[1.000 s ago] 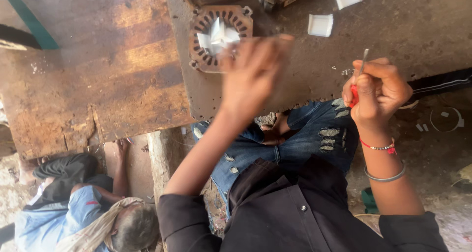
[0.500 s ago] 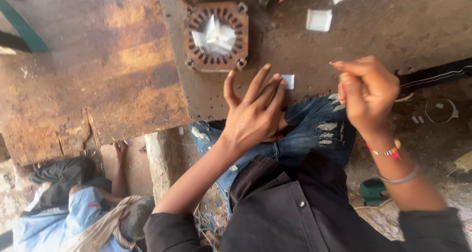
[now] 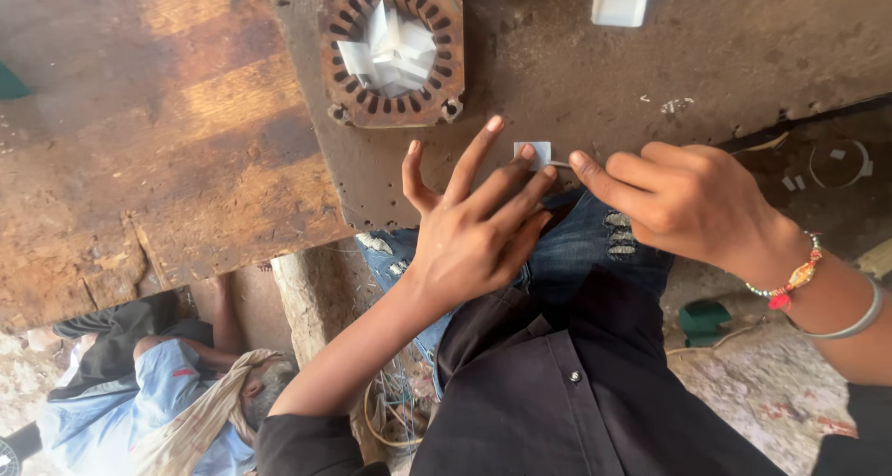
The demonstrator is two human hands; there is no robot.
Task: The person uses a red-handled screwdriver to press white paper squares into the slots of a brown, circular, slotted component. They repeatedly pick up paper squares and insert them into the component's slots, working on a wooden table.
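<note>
**Two hands on a small paper slip at the bench edge**

The left hand point(image 3: 474, 230) lies flat with fingers spread, its fingertips pressing a small white paper slip point(image 3: 532, 154) onto the near edge of the worn bench point(image 3: 576, 77). The right hand point(image 3: 683, 202) is curled closed, its fingertips meeting the slip's right side. A rusty slotted metal ring point(image 3: 392, 49) stuffed with white paper sits farther back, and a white folded piece point(image 3: 620, 0) lies well apart.
</note>
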